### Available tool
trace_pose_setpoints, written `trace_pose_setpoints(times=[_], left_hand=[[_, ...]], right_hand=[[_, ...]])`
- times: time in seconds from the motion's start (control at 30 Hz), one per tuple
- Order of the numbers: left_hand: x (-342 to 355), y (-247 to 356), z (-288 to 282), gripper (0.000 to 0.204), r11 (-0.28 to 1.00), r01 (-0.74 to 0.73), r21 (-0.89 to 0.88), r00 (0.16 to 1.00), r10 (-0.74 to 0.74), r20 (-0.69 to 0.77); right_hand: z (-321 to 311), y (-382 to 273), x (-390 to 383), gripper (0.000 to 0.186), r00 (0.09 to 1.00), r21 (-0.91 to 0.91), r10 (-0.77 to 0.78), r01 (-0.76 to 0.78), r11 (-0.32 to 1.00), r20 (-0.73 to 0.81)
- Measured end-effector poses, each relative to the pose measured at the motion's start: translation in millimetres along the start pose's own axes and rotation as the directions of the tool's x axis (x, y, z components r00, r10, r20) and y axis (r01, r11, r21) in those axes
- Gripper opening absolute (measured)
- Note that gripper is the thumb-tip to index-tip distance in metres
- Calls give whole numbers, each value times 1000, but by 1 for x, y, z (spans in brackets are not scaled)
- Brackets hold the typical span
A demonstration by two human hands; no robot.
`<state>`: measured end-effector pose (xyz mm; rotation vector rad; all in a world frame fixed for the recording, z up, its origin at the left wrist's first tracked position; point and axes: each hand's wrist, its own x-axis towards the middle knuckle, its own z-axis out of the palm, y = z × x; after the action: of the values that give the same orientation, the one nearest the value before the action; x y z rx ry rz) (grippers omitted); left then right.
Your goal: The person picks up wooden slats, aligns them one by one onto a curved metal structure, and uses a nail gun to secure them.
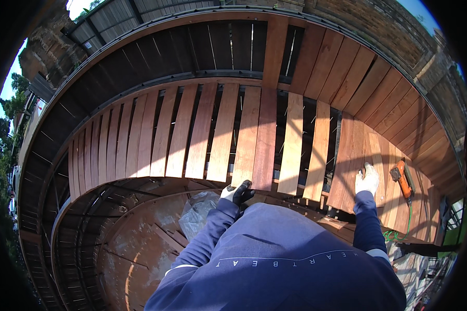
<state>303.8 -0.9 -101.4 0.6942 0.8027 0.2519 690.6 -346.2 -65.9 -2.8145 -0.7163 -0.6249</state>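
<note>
My left hand [237, 194], in a black-and-white glove, is closed at the near end of a light-brown wooden plank [246, 137]. A darker reddish plank [265, 140] lies right beside that one. Farther right, my right hand [367, 179] wears a whitish glove and rests on the fitted planks [347, 155] with its fingers stretched forward. Just past its fingertips is a narrow, paler board [375, 146]. To the right of that hand an orange power tool [401, 176] with a black part lies on the planks.
Spaced planks [174, 132] curve away to the left over a dark metal frame [213, 49]. Open gaps show between the planks. A green cord [410, 220] trails from the tool. Below the inner edge are a rusty-brown floor [124, 259] and a crumpled plastic sheet [197, 210].
</note>
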Motion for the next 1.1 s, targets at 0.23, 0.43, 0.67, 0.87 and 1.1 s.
trace_pose_setpoints(times=[0.23,0.43,0.67,0.87,1.1], left_hand=[[-9,14,16,30,995,92,-39,990,-95,-106],[30,-38,-43,41,940,-309,144,939,278,201],[-11,9,2,46,333,-414,847,898,300,321],[23,-33,-24,40,713,-570,410,821,516,245],[12,-11,-19,32,955,-64,-289,984,13,-178]], right_hand=[[-1,0,-1,44,1000,-4,-5,5,1000,-5],[-3,-6,3,43,1000,-1,-6,6,1000,4],[2,4,-2,42,1000,3,-16,16,1000,-16],[4,2,0,43,999,22,-32,33,999,-28],[1,2,-2,43,1000,22,-4,4,1000,-2]])
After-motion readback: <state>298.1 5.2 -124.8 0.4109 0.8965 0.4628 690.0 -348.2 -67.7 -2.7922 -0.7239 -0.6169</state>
